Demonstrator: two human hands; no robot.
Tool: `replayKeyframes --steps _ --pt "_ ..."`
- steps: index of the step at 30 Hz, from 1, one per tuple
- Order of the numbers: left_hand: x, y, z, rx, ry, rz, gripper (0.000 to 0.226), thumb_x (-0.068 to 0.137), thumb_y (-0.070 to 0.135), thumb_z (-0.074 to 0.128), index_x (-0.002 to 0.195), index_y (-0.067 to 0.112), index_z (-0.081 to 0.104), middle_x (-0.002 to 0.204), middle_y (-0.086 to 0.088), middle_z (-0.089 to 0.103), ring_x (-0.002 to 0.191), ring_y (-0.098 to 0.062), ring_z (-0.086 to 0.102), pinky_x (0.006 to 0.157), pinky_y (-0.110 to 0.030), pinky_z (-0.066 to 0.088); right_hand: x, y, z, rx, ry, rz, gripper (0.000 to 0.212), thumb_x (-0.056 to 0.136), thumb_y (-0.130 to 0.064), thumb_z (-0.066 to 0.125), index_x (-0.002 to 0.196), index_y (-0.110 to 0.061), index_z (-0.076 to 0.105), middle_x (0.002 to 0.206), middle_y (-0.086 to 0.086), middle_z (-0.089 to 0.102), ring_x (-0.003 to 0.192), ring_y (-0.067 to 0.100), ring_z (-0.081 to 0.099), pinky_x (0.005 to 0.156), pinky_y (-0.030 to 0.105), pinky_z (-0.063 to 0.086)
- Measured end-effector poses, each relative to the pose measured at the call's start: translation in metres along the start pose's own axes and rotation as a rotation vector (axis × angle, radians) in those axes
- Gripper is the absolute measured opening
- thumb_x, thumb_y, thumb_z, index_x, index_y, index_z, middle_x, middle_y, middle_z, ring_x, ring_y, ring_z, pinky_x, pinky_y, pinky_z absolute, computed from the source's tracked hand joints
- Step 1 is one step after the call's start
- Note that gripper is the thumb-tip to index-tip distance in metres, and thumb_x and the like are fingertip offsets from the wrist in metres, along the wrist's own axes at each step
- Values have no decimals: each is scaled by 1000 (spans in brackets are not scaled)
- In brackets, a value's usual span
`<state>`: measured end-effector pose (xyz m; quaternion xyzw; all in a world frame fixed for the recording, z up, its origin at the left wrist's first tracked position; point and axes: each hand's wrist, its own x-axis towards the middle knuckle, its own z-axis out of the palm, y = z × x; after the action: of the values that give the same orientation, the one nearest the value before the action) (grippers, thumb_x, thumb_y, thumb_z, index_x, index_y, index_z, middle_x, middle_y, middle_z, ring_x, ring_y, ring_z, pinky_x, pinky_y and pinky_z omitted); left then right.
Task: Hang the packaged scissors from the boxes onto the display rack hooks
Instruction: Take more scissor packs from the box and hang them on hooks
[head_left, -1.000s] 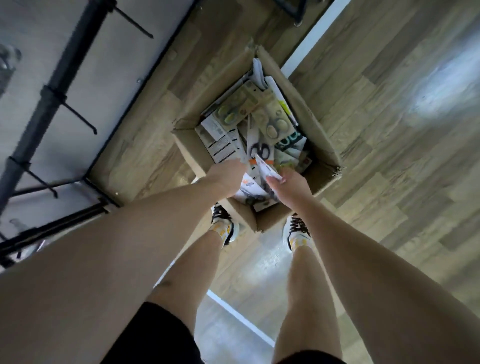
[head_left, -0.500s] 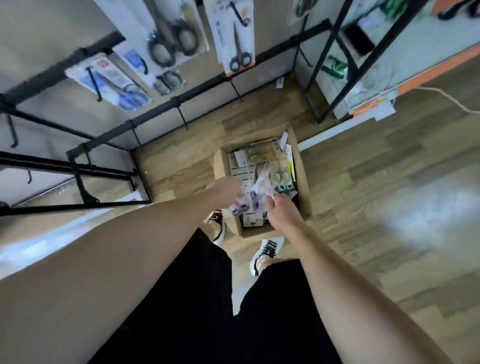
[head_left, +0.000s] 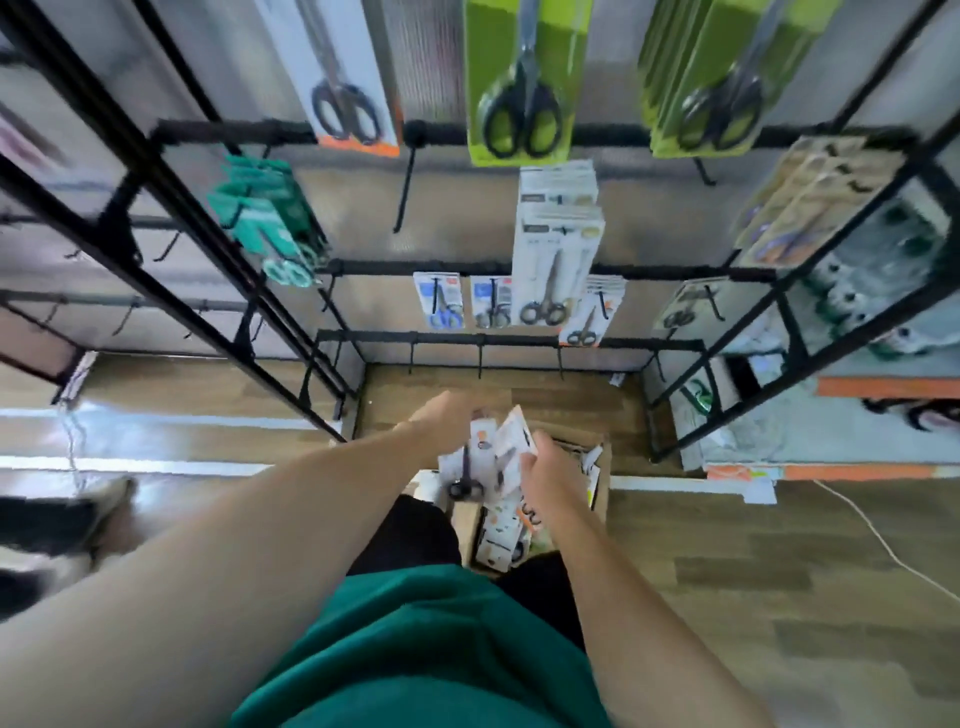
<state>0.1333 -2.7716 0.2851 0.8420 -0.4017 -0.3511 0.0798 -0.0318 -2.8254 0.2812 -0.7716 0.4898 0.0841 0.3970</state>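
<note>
Right hand: fingers curled round white packs, held over the box.
Left hand: at the packs' left edge; blurred, grasp cannot be told.
Packs: white cards, fanned and tilted; black-handled scissors show on the lowest.
Box: brown carton on wood floor, more packs inside, just before the rack.
Rack: black bars; bare hooks along the lowest bar, open floor beneath.
Hung stock: blue, white and green cards above, some hooks free between them.
</note>
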Motion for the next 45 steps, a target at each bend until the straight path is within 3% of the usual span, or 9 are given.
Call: replayKeyframes --steps 4,8,11,19,26,32,37,41,45 --pt "-18 -6 -25 32 97 -59 26 78 -9 37 75 16 47 70 -3 49 67 -24 48 53 -29 30 -7 -25 -16 -21 21 -128 39 108 -30 34 144 -19 44 128 7 62 112 27 61 84 36 47" --pt "-30 -6 -52 76 185 -62 26 86 -2 41 94 16 57 89 -3 59 77 -26 53 59 -28 36 -4 -49 -28 -42 62 -185 20 106 -24 35 99 -16 51 92 3 58 82 23 57 72 41 48" --pt "-29 -7 -71 117 242 -49 39 87 -2 41 113 20 61 108 -7 66 93 -31 61 68 -30 41 1 -68 -40 -56 88 -229 19 104 -17 37 87 -17 44 82 -2 49 74 21 49 58 33 34" --pt "-25 -18 -119 -3 340 63 35 90 -5 44 111 17 62 97 -4 63 86 -26 60 68 -29 43 8 -115 -72 33 49 -287 36 108 -22 37 138 -10 53 134 11 59 122 29 55 97 36 44" --pt "-25 -25 -152 -239 449 38 13 96 11 58 95 0 67 95 -16 68 90 -31 60 73 -29 42 22 -134 -86 261 101 -307 10 102 -33 51 93 -32 54 99 -4 65 81 21 66 78 51 59" --pt "-38 -21 -167 -225 442 63 12 95 13 59 90 4 66 94 -15 68 93 -32 61 76 -31 44 15 -153 -101 305 139 -375 9 105 -28 44 102 -24 52 88 -4 58 77 23 62 71 51 60" --pt "-66 -8 -191 -221 548 124 10 96 12 58 93 7 66 87 -7 63 87 -27 58 70 -28 38 4 -175 -116 168 187 -513 21 105 -33 35 85 -31 42 77 4 54 74 29 58 71 53 58" --pt "-85 4 -220 -191 684 140 11 96 10 55 92 10 66 91 -12 68 86 -32 62 73 -35 50 -6 -200 -133 117 248 -634 16 106 -33 35 93 -29 44 77 4 56 71 30 59 60 44 50" --pt "-110 22 -257 -158 774 211 13 98 13 54 98 12 67 93 -9 66 81 -25 58 70 -29 42 -19 -229 -154 104 331 -752 17 108 -29 33 103 -24 48 79 -3 54 69 20 55 57 34 37"
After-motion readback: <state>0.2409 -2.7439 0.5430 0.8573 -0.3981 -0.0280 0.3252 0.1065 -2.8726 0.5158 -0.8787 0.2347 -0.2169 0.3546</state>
